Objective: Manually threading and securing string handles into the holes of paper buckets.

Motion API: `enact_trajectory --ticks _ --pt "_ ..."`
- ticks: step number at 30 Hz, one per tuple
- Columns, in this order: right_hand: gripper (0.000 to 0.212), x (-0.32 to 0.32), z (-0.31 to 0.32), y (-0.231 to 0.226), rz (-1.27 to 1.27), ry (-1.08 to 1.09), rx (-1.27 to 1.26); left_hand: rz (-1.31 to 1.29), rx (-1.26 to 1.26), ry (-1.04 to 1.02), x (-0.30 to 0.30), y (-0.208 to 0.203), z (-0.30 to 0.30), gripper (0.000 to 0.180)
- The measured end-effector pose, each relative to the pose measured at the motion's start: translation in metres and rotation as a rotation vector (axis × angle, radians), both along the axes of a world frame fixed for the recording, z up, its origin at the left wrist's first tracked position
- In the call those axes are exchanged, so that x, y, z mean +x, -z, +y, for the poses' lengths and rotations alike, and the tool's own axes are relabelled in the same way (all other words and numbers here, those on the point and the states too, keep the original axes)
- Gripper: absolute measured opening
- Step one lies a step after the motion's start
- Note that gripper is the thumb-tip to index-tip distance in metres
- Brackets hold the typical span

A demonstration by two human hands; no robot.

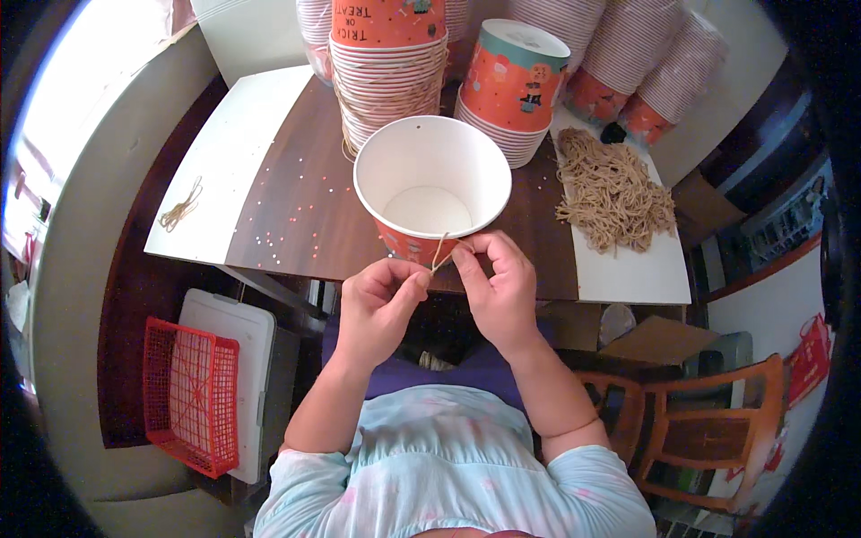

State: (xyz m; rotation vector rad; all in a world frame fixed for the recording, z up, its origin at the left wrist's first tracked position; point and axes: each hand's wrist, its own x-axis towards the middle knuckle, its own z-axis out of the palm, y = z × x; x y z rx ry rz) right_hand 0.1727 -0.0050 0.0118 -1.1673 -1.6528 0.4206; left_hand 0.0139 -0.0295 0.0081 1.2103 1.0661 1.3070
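A large paper bucket [432, 170], white inside and orange outside, stands upright at the table's near edge. In front of its rim, my left hand [381, 300] and my right hand [491, 282] pinch a thin tan cord [439, 255] between thumbs and fingers. The cord crosses itself between the two hands, and one end sticks up against the bucket. A small hole [418, 127] shows in the bucket's far wall near the rim. Whether the cord passes through the near wall is hidden by my fingers.
Behind the bucket rise a tall nested bucket stack [387, 81] and a shorter upside-down stack [513, 85]. A heap of tan cords [619, 193] lies at the right, a few cords [182, 208] at the left. A red basket [191, 394] and a wooden chair [708, 430] flank me.
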Motion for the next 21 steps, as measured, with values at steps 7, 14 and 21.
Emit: enact_trajectory --ticks 7,14,21 --pt "0.02 0.008 -0.01 -0.007 0.234 -0.123 -0.267 -0.137 -0.169 0.146 -0.009 0.003 -0.02 0.018" --pt "0.032 0.005 -0.017 -0.015 -0.442 -0.118 0.587 0.147 0.025 0.091 -0.013 -0.007 -0.042 0.012" --pt "0.022 -0.004 0.001 -0.013 -0.329 -0.14 0.74 0.333 0.314 0.177 -0.021 -0.057 -0.052 0.004"
